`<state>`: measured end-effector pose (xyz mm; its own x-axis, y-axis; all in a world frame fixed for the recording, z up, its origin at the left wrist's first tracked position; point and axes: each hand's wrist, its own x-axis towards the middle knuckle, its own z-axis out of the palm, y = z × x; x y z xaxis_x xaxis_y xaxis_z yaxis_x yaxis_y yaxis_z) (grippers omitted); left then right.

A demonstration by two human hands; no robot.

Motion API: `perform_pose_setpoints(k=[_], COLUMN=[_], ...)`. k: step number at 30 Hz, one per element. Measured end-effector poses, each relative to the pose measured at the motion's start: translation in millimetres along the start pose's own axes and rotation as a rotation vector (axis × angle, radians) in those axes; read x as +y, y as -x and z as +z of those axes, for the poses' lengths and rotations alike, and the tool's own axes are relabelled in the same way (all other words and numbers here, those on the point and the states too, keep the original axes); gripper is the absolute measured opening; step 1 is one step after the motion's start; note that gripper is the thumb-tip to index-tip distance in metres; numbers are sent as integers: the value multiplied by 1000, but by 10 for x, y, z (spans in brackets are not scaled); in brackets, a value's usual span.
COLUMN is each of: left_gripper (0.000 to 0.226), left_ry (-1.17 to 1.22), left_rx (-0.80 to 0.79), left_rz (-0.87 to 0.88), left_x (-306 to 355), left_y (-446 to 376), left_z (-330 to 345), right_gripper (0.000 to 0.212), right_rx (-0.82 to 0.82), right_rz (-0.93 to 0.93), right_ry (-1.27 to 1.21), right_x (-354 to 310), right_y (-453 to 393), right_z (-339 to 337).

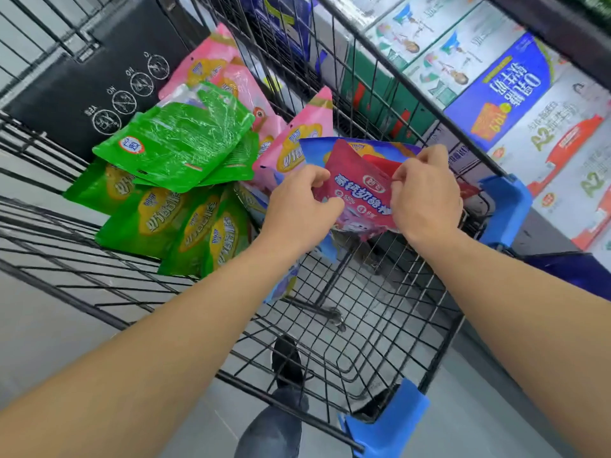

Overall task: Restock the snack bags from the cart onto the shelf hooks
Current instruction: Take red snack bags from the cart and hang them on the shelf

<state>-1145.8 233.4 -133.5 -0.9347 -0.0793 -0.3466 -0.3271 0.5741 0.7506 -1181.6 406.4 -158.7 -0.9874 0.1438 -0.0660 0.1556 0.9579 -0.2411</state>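
A red snack bag (358,193) with white lettering is held over the black wire cart (370,309). My left hand (299,206) grips its left edge. My right hand (426,193) pinches its upper right part. A blue bag (317,150) lies just behind the red one. Several green bags (172,180) are piled at the cart's left side. Pink bags (297,143) lean against the cart's far wall. No shelf hooks are in view.
Stacked cartons (502,94) of blue, white and green fill the shelf to the right of the cart. Blue plastic bumpers (506,206) cap the cart's corners. A black child-seat flap (99,87) with white icons stands at the cart's far left. My shoe (287,365) shows below through the mesh.
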Motion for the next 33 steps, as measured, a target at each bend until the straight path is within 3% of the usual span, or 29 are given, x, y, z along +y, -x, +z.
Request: perform_pose_setpoints(k=[6, 9, 11, 14, 19, 24, 28, 33], left_gripper=[57, 70, 58, 14, 37, 15, 46, 23], left_ry=[-12, -50, -9, -53, 78, 188, 249, 346], left_rx=[33, 62, 63, 99, -33, -100, -13, 2], left_rz=[20, 28, 83, 308, 216, 194, 205, 186], left_x=[70, 115, 216, 336, 416, 574, 894, 1391], left_y=[70, 55, 67, 128, 192, 263, 375, 536], left_z=[78, 119, 147, 211, 359, 392, 385, 464], right_gripper=[8, 13, 17, 22, 33, 33, 23, 16], right_rx=[36, -28, -74, -68, 14, 83, 201, 262], right_rz=[-154, -158, -146, -72, 114, 204, 211, 277], right_ry=[-207, -382, -542, -690, -977, -1109, -1134, -1216], right_x=[202, 261, 314, 421, 636, 768, 925, 1352], right_y=[187, 267, 316, 311, 251, 328, 361, 402], right_z=[-270, -465, -630, -834, -1066, -1180, -1396, -1686])
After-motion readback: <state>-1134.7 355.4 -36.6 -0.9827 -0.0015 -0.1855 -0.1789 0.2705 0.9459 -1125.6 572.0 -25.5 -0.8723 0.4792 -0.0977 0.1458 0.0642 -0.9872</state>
